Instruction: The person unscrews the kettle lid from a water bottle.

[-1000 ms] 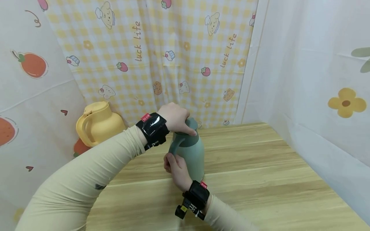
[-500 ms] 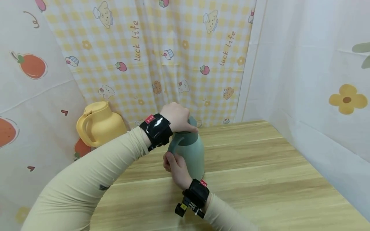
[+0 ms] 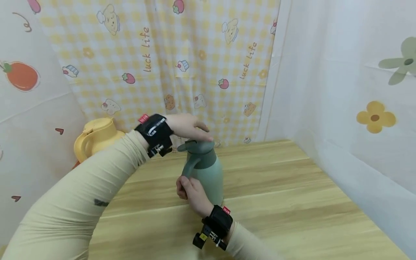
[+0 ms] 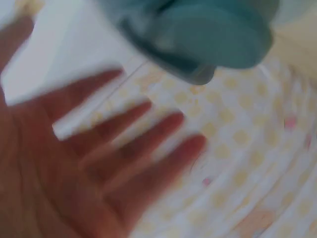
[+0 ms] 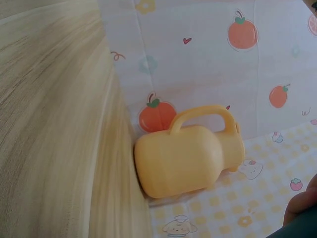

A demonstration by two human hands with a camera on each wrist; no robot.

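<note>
A green jug point(image 3: 205, 171) stands upright on the wooden table point(image 3: 292, 187), its long axis vertical, its handle turned toward the person and its lid on, so nothing of its contents shows; the body is smooth and matte, rounded at the shoulder and narrowing to a short neck. The right hand point(image 3: 190, 189) is wrapped round the lower part of the jug's handle, fingers curled about it; the left hand point(image 3: 188, 126) hovers flat just above the jug's lid point(image 3: 197, 145), fingers straight and spread wide, holding nothing; the left wrist view, blurred, shows the same splayed fingers point(image 4: 148, 144) below the rounded green lid point(image 4: 213, 39). Left of the green jug and further back, against the curtain, stands a yellow jug point(image 3: 92, 139) of the same bulbous shape, also closed, its looped handle facing left; the right wrist view shows it point(image 5: 188, 158) plainly, glossy and smooth, touching the cloth. Behind the green jug hangs a yellow-checked curtain point(image 3: 182, 65) printed with small cakes and strawberries; the table is pale wood with a long straight grain.
</note>
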